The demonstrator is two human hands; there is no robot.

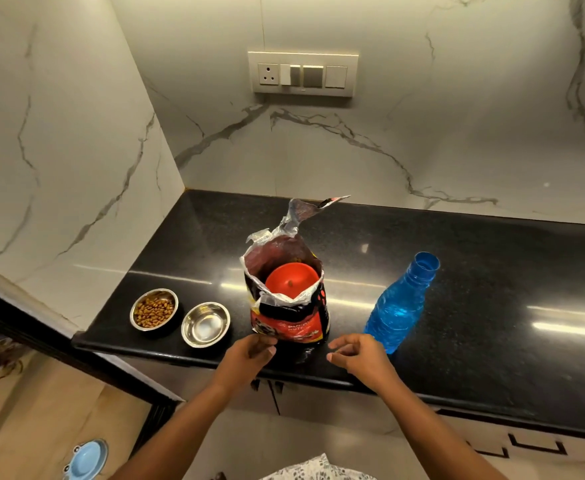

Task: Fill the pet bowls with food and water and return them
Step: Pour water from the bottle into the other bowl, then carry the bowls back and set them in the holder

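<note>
Two steel pet bowls stand near the front left of the black counter [474, 306]. The left bowl [154, 309] holds brown kibble; the right bowl [205, 324] is empty. An open red and black pet food bag [289, 306] stands upright beside them, with a red scoop [291, 280] lying inside its mouth. A blue plastic water bottle [398, 306] stands uncapped to the bag's right. My left hand [251, 353] touches the bag's lower left corner, fingers curled. My right hand [360, 355] hovers just right of the bag's base, fingers loosely apart, holding nothing.
Marble walls close the counter at the back and left. A switch and socket panel [303, 73] sits on the back wall. Cabinet doors run below the counter edge. A light blue pet dish [85, 459] lies on the floor at lower left.
</note>
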